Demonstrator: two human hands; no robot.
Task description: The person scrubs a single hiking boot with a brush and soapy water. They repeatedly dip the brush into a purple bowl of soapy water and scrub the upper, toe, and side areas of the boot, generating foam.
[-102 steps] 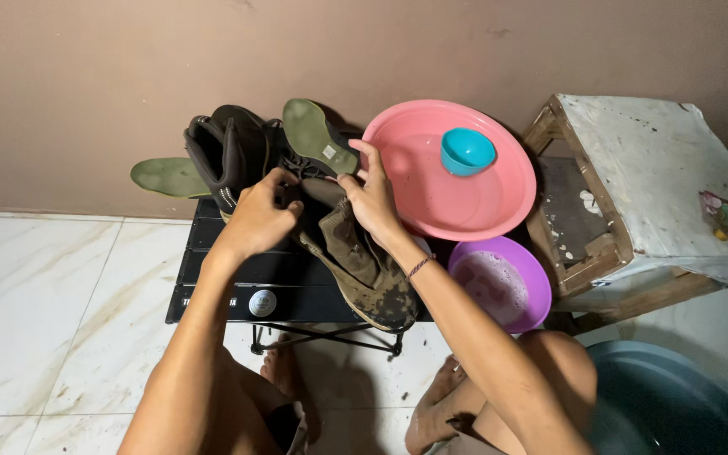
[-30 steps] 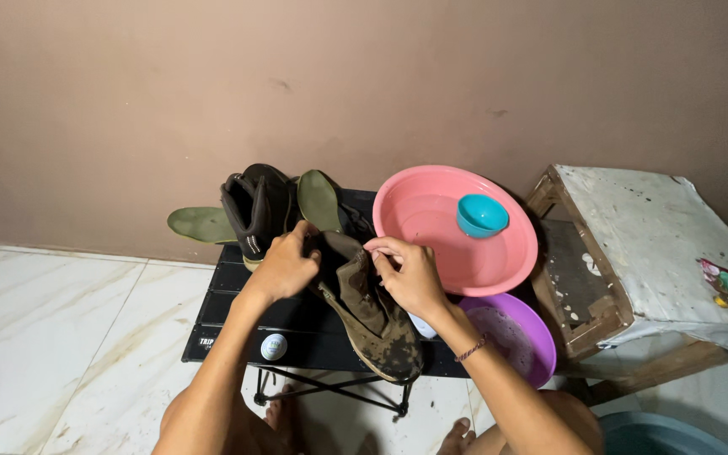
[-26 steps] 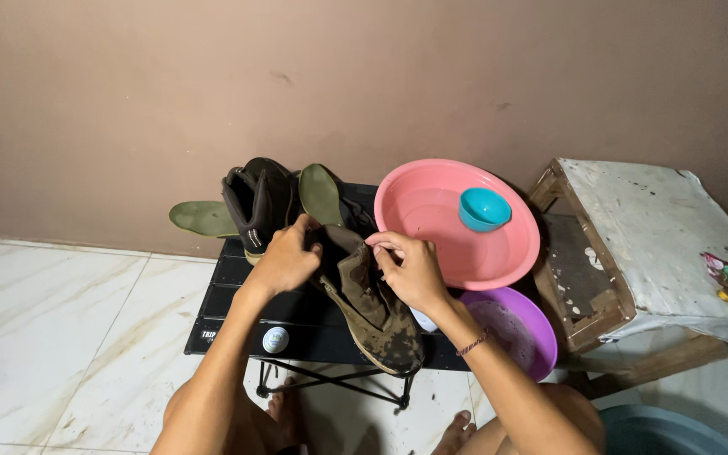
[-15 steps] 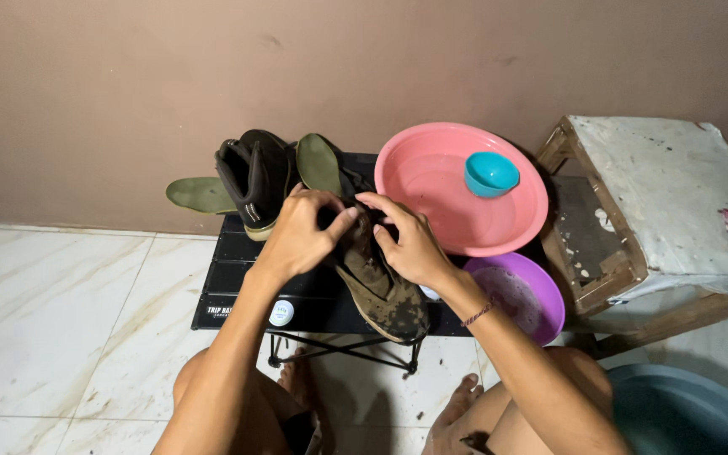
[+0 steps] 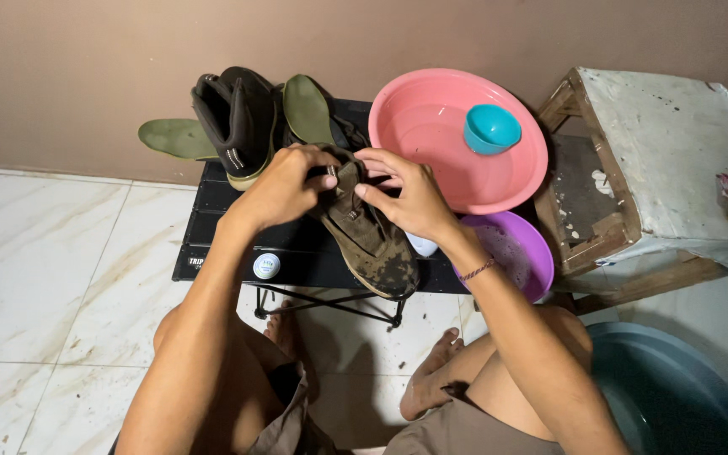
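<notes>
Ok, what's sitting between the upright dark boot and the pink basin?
In the head view, a green insole stands between the upright dark boot and the pink basin.

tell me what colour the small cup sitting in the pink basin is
Teal blue. The small cup shows clearly in the head view, inside the pink basin.

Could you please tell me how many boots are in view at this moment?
2. A muddy brown boot lies on the black folding table, held by the left hand and right hand. A dark boot stands at the table's back. Others may be hidden.
</notes>
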